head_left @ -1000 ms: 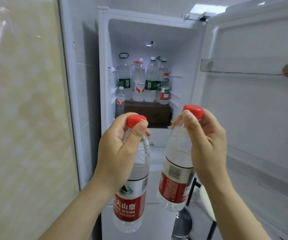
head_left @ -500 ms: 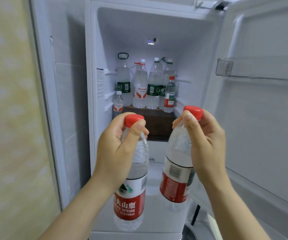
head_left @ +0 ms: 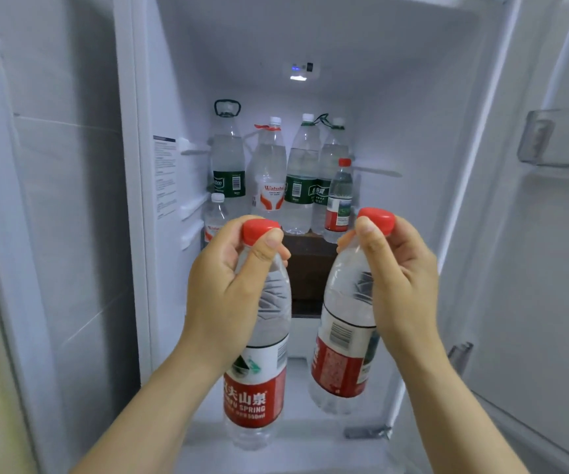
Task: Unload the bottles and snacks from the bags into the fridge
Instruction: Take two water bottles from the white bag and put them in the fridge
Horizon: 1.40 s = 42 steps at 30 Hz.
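Standing before the open fridge (head_left: 413,138), each hand is closing on a red-capped bottle's neck: left hand (head_left: 228,289) gripping left bottle (head_left: 259,388), right hand (head_left: 396,278) gripping right bottle (head_left: 341,354).

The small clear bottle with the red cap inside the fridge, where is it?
In the head view, the small red-capped clear bottle stands at the right end of the row on the brown shelf, beside a tall green-labelled bottle.

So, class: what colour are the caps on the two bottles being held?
Red, both caps, clearest in the head view.
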Motion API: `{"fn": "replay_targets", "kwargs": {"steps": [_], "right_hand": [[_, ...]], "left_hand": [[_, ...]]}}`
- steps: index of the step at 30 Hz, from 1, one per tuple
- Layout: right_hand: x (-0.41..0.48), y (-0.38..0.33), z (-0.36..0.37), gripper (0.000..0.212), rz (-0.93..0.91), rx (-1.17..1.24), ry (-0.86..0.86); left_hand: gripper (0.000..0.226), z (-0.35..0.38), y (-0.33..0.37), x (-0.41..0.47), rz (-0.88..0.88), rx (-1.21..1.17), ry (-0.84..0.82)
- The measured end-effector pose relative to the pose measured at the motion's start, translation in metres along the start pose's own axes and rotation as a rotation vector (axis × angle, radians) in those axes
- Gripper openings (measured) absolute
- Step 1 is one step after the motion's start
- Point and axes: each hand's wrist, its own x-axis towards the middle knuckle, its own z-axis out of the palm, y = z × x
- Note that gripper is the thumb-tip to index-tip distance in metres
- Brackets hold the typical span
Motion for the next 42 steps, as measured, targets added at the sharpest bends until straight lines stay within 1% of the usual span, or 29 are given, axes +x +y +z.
{"fn": "replay_targets", "kwargs": {"steps": [8,14,20,23,25,27,31,38,42], "right_hand": [[0.056,0.05,0.057,0.014,-0.01,-0.019,0.045],[0.084,0.081,0.083,0.019,-0.004,-0.045,0.075],[0.111,0.106,0.088,0.027,0.0,-0.038,0.103],[0.126,0.119,0.089,0.024,-0.019,-0.039,0.105],[0.135,0.128,0.089,0.026,-0.012,-0.036,0.107],[0.143,0.136,0.089,0.028,0.009,-0.031,0.108],[0.156,0.152,0.089,0.024,0.011,-0.051,0.109],[0.174,0.171,0.086,0.024,0.021,-0.059,0.12],[0.186,0.178,0.084,0.023,0.019,-0.057,0.133]], "left_hand": [[0.025,-0.012,-0.066,0.071,0.012,-0.041,-0.003],[0.025,-0.008,-0.101,0.116,0.044,-0.07,0.008],[0.022,0.012,-0.124,0.16,0.082,-0.071,0.036],[0.017,0.023,-0.133,0.181,0.09,-0.069,0.048],[0.014,0.03,-0.14,0.193,0.101,-0.046,0.064],[0.015,0.037,-0.147,0.205,0.112,-0.022,0.079],[0.015,0.048,-0.165,0.223,0.111,0.003,0.108],[0.02,0.068,-0.194,0.242,0.041,0.028,0.131],[0.022,0.074,-0.197,0.246,0.032,0.013,0.136]]}}
